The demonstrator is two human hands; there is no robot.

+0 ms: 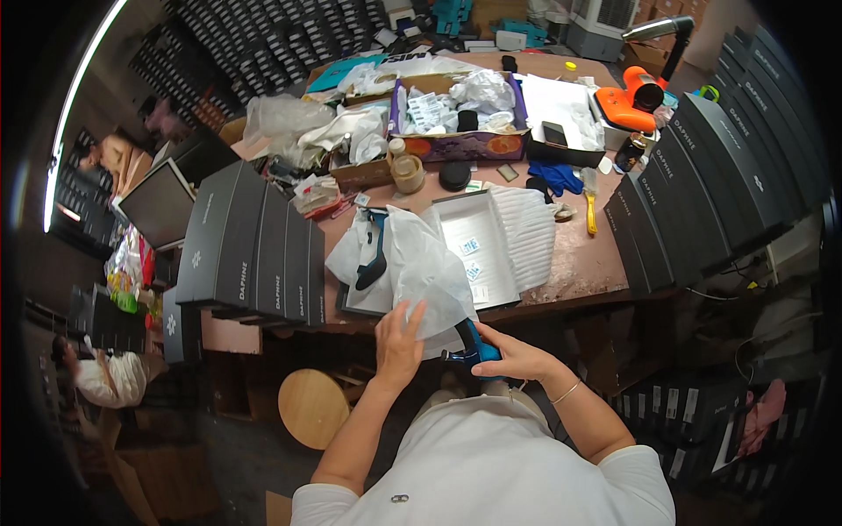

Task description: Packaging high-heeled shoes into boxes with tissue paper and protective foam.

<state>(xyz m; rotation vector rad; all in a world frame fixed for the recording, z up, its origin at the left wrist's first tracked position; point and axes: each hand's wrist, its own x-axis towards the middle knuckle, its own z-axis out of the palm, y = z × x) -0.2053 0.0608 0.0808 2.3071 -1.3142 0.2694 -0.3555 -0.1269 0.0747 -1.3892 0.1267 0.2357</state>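
Head view: left hand lies flat, fingers spread, on white tissue paper; right hand, at its 3 o'clock, grips a blue shoe just below the table edge.

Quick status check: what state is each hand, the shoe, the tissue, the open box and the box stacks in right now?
left hand: flat on the white tissue paper, lifting it
right hand: grip shut on blue shoe
blue shoe: partly covered by tissue
second blue shoe: lying in open shoe box
shoe box: open, lid off
black boxes: closed, standing in a row
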